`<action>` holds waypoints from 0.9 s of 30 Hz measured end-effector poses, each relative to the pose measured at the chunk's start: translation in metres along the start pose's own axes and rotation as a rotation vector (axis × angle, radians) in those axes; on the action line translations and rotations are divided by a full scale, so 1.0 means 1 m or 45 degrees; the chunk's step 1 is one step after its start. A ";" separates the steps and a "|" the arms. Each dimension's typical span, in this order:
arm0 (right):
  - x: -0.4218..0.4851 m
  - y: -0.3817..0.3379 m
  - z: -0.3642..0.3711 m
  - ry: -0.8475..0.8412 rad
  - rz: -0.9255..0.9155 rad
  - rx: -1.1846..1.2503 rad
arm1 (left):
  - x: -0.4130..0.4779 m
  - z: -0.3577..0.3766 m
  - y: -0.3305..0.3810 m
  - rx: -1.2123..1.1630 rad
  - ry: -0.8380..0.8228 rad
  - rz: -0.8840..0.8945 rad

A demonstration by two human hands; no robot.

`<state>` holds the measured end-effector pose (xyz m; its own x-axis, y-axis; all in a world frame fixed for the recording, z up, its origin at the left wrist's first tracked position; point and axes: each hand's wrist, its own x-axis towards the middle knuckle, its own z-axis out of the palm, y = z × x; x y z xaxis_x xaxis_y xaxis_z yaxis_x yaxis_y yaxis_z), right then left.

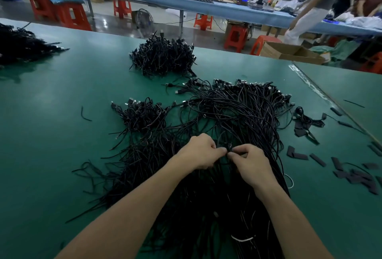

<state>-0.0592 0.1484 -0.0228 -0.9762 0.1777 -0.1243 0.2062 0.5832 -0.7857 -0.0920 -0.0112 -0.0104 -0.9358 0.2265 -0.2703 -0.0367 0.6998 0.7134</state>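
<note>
Over the loose cable heap point(237, 114), close before us, we pinch one black cable point(227, 149) between left hand point(199, 151) and right hand point(251, 161), fingertips almost meeting. Risk, we judge: tangled neighbours drag along, or the thin strand slips our pinch. Well right lie black strips point(297, 155).

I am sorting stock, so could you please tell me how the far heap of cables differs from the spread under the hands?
The far heap is a compact, tightly coiled mound; the near spread lies long, loose and fanned out. The far heap sits untouched; in the near spread the left hand and right hand pinch one cable. Both are black cables.
</note>
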 end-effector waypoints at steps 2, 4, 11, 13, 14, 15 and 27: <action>0.001 -0.004 0.001 -0.070 0.063 0.029 | -0.002 0.001 0.003 -0.028 0.023 0.029; 0.003 -0.007 0.003 -0.120 0.116 0.065 | -0.006 -0.001 0.004 -0.006 -0.048 0.043; 0.007 -0.006 0.012 -0.025 0.113 0.314 | -0.001 -0.008 0.006 0.291 -0.002 -0.020; 0.004 -0.006 0.010 0.031 0.065 0.269 | 0.005 -0.006 0.008 0.395 0.134 0.012; 0.000 -0.008 0.008 0.054 0.014 0.262 | 0.009 -0.004 0.009 0.448 0.180 0.050; -0.004 -0.011 0.007 0.050 -0.054 0.267 | 0.013 0.000 0.009 0.500 0.204 0.083; -0.042 -0.049 -0.028 -0.439 -0.161 0.409 | 0.041 0.012 -0.024 0.072 0.426 0.074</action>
<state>-0.0261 0.1345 0.0384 -0.9688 -0.1838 -0.1665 0.1062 0.2993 -0.9482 -0.1249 -0.0109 -0.0464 -0.9992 0.0391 0.0037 0.0311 0.7310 0.6817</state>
